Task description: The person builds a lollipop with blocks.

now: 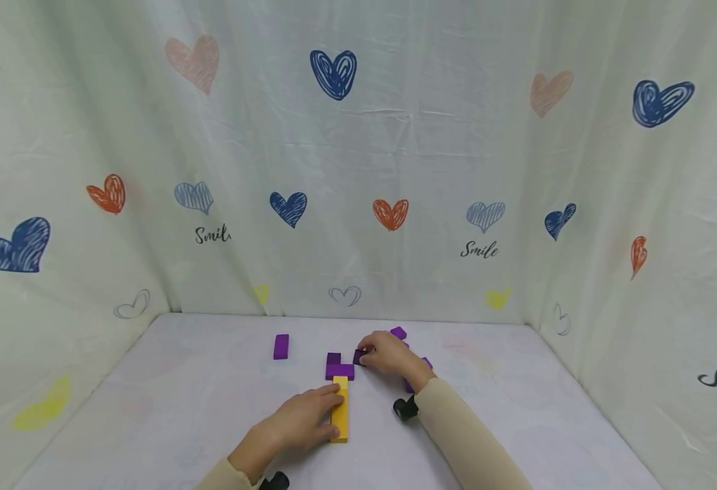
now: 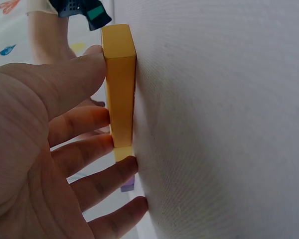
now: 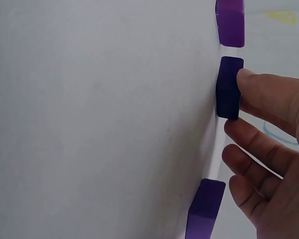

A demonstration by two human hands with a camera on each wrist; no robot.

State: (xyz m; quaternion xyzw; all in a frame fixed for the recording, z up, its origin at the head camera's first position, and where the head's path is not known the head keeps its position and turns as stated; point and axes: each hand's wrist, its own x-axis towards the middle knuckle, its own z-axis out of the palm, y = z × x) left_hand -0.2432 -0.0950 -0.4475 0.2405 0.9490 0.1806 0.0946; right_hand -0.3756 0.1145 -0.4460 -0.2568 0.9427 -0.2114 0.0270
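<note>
My left hand (image 1: 301, 416) rests against a long yellow block (image 1: 343, 416), its thumb and spread fingers touching the block's side in the left wrist view. A shorter, lighter yellow piece (image 2: 123, 153) continues the line at its far end. Beyond that lie a purple block (image 1: 341, 371) set crosswise and a darker purple block (image 1: 333, 357) behind its left part. To the right of these, my right hand (image 1: 389, 354) pinches a dark purple block (image 3: 229, 89) between thumb and fingers, at the tabletop.
A separate purple block (image 1: 281, 346) lies farther left on the white table (image 1: 211, 381). Several purple blocks, among them one at the back (image 1: 398, 333), sit around the right hand, partly hidden by it. A curtain (image 1: 432, 150) printed with hearts encloses the table's back and sides.
</note>
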